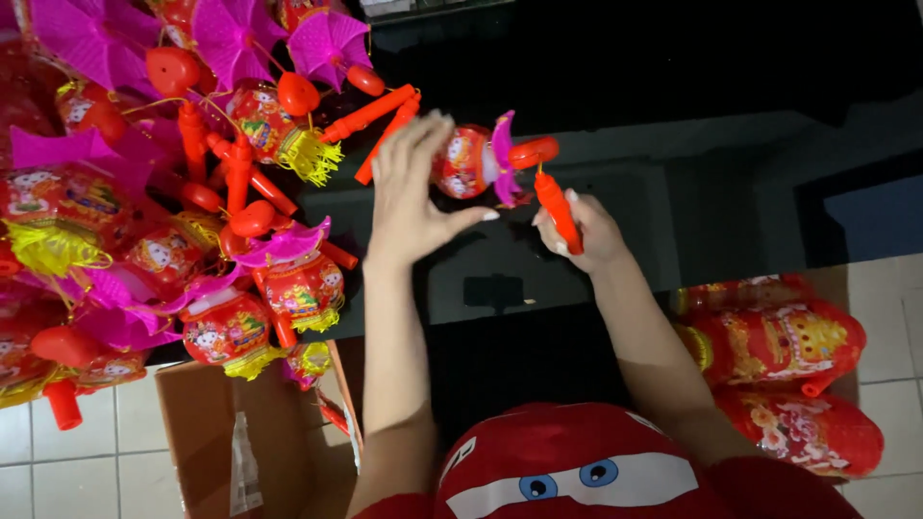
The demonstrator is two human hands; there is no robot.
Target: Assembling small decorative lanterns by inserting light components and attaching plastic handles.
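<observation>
We see L hand [409, 197] fingers spread wide, touching small red lantern [466, 161] over dark counter [731, 183] | R hand [582, 233] fingers closed on its red handle stick [558, 211] | lantern pile [173, 221] at left

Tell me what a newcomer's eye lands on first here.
First, the heap of red and pink toy lanterns filling the left side. At centre, the left hand touches a small red lantern while the right hand grips its red handle. More red lanterns lie at lower right.
</observation>
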